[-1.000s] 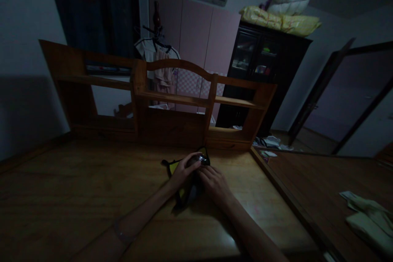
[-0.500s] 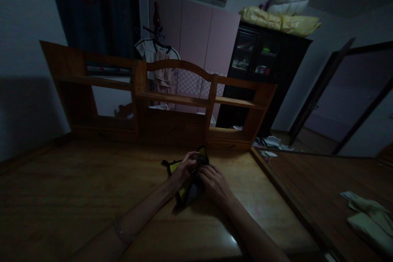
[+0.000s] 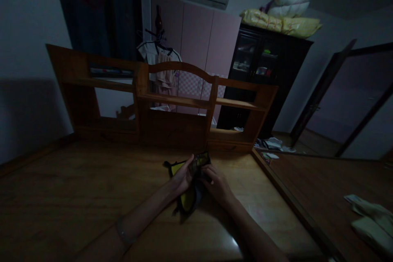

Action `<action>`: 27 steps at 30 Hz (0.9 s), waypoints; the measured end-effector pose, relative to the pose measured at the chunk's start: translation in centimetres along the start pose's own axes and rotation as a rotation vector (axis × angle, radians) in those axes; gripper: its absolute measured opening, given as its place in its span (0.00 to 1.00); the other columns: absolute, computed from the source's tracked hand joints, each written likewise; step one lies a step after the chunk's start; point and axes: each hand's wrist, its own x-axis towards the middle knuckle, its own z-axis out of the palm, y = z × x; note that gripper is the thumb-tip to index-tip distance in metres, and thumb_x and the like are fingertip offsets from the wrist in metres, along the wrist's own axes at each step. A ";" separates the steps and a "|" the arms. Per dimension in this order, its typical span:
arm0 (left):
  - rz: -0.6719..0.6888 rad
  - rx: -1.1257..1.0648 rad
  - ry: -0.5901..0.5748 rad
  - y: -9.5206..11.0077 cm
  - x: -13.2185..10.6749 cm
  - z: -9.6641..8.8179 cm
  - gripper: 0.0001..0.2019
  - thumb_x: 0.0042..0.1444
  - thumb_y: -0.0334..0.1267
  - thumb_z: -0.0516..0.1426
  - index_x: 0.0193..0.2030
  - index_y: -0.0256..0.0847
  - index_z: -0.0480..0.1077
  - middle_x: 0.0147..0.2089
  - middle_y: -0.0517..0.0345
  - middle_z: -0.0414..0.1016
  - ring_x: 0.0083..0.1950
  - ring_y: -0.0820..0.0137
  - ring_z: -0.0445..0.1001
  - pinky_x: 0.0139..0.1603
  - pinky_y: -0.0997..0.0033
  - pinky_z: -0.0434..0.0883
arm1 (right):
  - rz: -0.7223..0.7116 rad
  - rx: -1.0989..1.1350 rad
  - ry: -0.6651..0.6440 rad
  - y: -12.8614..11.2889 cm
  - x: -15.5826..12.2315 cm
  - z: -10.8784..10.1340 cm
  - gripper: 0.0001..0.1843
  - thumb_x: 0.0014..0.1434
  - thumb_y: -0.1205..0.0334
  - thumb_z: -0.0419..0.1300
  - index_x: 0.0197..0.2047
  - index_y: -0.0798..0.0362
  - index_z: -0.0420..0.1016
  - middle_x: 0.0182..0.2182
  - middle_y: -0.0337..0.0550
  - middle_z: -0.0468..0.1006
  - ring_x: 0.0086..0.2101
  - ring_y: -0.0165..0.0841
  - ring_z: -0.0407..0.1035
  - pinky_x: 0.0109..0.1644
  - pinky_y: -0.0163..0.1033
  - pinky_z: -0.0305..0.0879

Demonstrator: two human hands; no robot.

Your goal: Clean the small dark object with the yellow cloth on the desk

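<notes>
A yellow-and-black fabric piece [image 3: 186,200] with dark edging and short dark ends lies on the wooden desktop, partly under my hands. My left hand [image 3: 182,179] is wrapped round a dark, shiny part [image 3: 196,165] at its upper end, thumb pointing up. Whether that part belongs to the fabric or is a separate object, I cannot tell. From the right, my right hand [image 3: 218,183] has its fingers bent and pressed together against the same dark part. Its fingertips are partly hidden. A thin bracelet [image 3: 123,232] circles my left wrist.
A wooden shelf unit [image 3: 176,97] stands along the desktop's [image 3: 101,184] far edge. A raised wooden edge [image 3: 285,196] runs down the right side. Beyond it, pale cloth [image 3: 373,223] lies on a brown surface. Hanging clothes [image 3: 164,59] and cabinets are farther back.
My left hand has turned, with its thumb now raised and more of the dark shiny part showing. My right fingers have bent more. The camera view has shifted slightly.
</notes>
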 end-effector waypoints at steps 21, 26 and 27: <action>0.349 0.559 0.034 -1.1 0.8 -1.2 0.37 0.43 0.36 0.70 0.59 0.45 0.58 0.55 0.50 0.69 0.53 0.61 0.72 0.54 0.62 0.67 | 0.611 1.245 -0.008 -0.1 0.1 -0.3 0.17 0.51 0.62 0.68 0.45 0.54 0.78 0.41 0.47 0.80 0.38 0.36 0.73 0.45 0.40 0.66; 0.412 0.889 0.011 -0.4 0.3 -0.8 0.41 0.46 0.38 0.68 0.65 0.47 0.53 0.61 0.48 0.64 0.61 0.58 0.65 0.62 0.57 0.61 | 0.637 1.351 -0.027 -0.2 0.1 -0.8 0.17 0.54 0.62 0.66 0.48 0.54 0.77 0.43 0.48 0.80 0.39 0.37 0.74 0.47 0.41 0.66; 0.434 0.954 0.005 -0.3 0.2 -0.6 0.42 0.45 0.38 0.68 0.65 0.46 0.54 0.62 0.47 0.63 0.62 0.57 0.64 0.63 0.57 0.60 | 0.644 1.368 -0.031 -0.1 0.1 -0.8 0.17 0.54 0.61 0.65 0.48 0.54 0.76 0.44 0.48 0.79 0.40 0.37 0.74 0.47 0.42 0.66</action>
